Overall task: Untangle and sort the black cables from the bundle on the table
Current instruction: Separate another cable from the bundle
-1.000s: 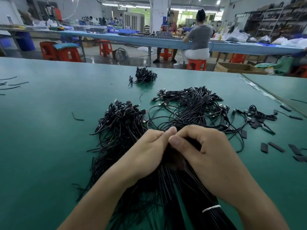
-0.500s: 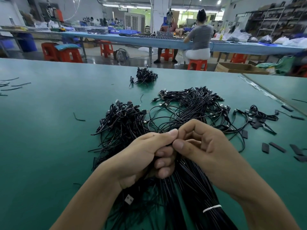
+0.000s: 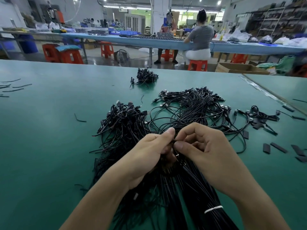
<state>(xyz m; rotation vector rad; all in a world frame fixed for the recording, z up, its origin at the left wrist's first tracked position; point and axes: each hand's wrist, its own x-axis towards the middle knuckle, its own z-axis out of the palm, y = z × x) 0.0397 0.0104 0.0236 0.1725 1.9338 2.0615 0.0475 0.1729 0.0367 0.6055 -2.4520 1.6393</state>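
A thick bundle of black cables [image 3: 196, 195], tied near me with a white band [image 3: 213, 209], lies on the green table [image 3: 41, 146]. My left hand [image 3: 147, 155] grips the bundle's far end from the left. My right hand [image 3: 206, 156] pinches a single thin black cable [image 3: 174, 141] between thumb and forefinger, right against my left thumb. A loose pile of black cables [image 3: 123, 123] lies to the left, and a looped pile with connectors [image 3: 197, 107] lies beyond my hands.
A small cable clump [image 3: 146, 78] sits further back. Short black sleeve pieces [image 3: 279, 147] and a small coil [image 3: 262, 113] lie at the right. Stray cable bits [image 3: 13, 87] lie far left. A table seam [image 3: 272, 93] runs at the right. A seated person [image 3: 199, 40] works at another bench.
My right hand has opened from a closed clasp over the bundle end into a fine pinch on one cable. The left hand stays on the bundle.
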